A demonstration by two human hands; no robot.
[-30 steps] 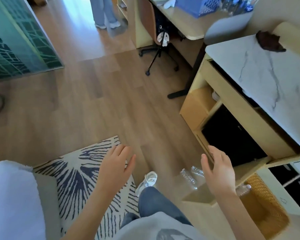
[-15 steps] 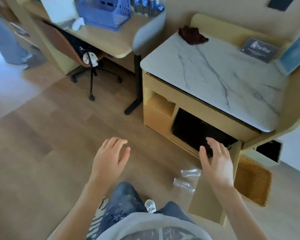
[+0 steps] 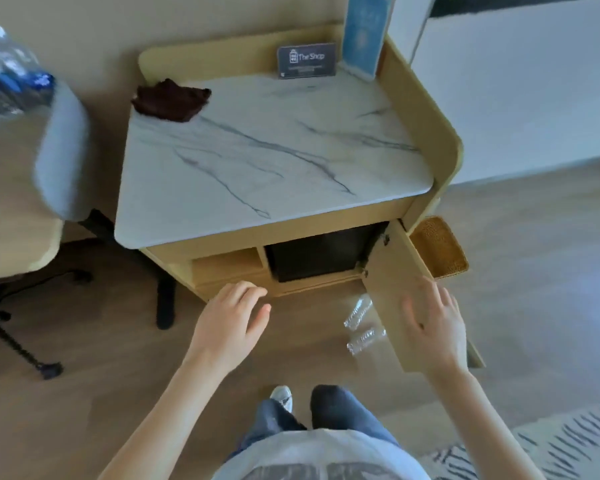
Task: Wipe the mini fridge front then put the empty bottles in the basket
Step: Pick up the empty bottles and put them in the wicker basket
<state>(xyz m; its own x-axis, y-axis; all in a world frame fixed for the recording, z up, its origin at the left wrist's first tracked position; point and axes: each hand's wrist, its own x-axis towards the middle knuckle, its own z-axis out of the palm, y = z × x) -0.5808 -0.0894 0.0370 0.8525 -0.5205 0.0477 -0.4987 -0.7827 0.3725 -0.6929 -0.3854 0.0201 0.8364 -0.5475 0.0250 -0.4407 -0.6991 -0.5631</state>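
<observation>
from the head camera i look down on the cabinet, its marble tabletop [image 3: 264, 157] carrying a dark cloth [image 3: 171, 99] at the back left corner. the black mini fridge [image 3: 317, 252] sits in the compartment below, the cabinet door [image 3: 388, 299] swung open to its right. my left hand [image 3: 231, 322] hovers before the cabinet, fingers spread, gripping nothing. my right hand [image 3: 435, 327] is spread too, over the door (touching it or not, i can't tell). two empty bottles [image 3: 361, 322] lie on the floor between my hands. the wicker basket [image 3: 439, 247] stands right of the door.
</observation>
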